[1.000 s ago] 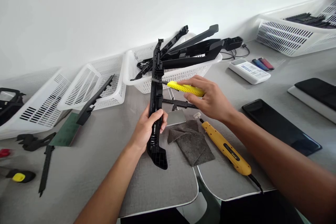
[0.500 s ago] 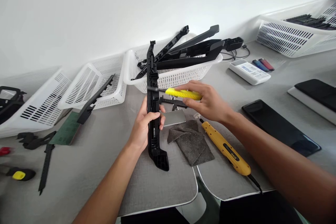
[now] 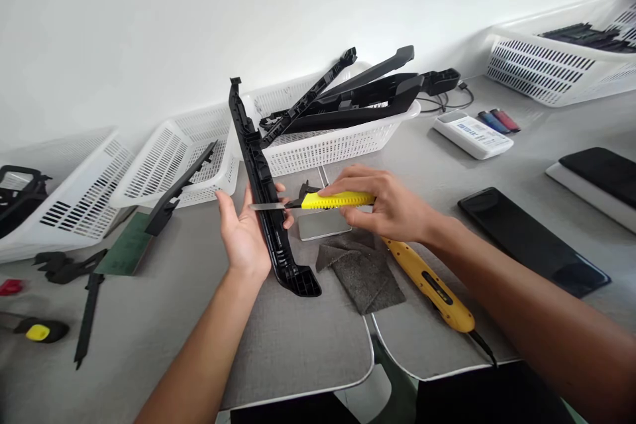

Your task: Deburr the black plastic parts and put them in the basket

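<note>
A long black plastic trim piece (image 3: 257,172) leans to the upper left, its ribbed inner side facing me. My left hand (image 3: 248,242) supports it from behind, fingertips showing past its right edge and thumb spread away on the left. In my right hand (image 3: 387,205) is a yellow utility knife (image 3: 338,199), pinched between thumb and fingers. Its metal blade points left and crosses in front of the trim piece's middle; whether it touches I cannot tell. Beneath the knife lie a flat grey plate (image 3: 324,225) and a partly hidden black caliper-like tool (image 3: 307,191).
A white basket (image 3: 328,152) of black trim pieces stands behind my hands, with more baskets (image 3: 84,192) at left and right. A grey cloth (image 3: 370,278) and a yellow corded rotary tool (image 3: 430,285) lie near the front edge. A phone (image 3: 531,238) is at right.
The trim piece has tilted, its top swinging left. My left thumb has lifted off it and spread outward. The knife has moved slightly left and down.
</note>
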`<state>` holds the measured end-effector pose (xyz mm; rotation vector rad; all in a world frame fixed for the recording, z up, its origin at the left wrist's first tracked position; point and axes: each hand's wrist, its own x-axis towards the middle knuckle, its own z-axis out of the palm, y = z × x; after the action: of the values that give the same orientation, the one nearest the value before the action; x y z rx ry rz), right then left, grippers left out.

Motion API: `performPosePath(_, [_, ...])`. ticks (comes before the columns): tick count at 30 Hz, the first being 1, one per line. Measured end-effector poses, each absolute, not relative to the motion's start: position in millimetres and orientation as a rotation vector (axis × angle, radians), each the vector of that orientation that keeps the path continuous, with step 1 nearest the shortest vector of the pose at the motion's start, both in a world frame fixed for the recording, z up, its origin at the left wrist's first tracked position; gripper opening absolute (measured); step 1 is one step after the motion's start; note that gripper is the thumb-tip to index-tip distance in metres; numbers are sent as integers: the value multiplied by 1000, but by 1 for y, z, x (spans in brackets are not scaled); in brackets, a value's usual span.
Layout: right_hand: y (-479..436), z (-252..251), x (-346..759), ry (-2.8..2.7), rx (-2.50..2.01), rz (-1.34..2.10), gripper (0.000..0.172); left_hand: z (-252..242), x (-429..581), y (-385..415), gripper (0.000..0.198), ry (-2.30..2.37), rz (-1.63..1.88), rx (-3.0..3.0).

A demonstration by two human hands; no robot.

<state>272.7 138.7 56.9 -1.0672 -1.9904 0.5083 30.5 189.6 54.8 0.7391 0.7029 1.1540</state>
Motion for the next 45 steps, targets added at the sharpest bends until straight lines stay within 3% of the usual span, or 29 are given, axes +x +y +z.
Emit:
performPosePath(4, [139,61,279,-1947,-1067,614,39,58,26,193,63,691,1192,736])
performPosePath(8, [139,64,284,-1917,-1054,694,32,59,26,194,38,709,1176,729])
performPosePath(12, [141,61,284,-1689,-1171,516,32,58,32,189,13,727,1075,786])
performPosePath(19, [145,55,282,-1665,-1289,382,34,58,38,174,36,652,785,979])
performPosePath(31, [142,57,277,-1828,-1144,511,34,62,38,179,29,640,887,980])
performPosePath(38, [142,59,281,-1832,-1117,477,32,59,36,182,46,646,909,996])
performPosePath(45, [141,61,283,-1856,-1045,689,30,56,34,184,52,659,953,944])
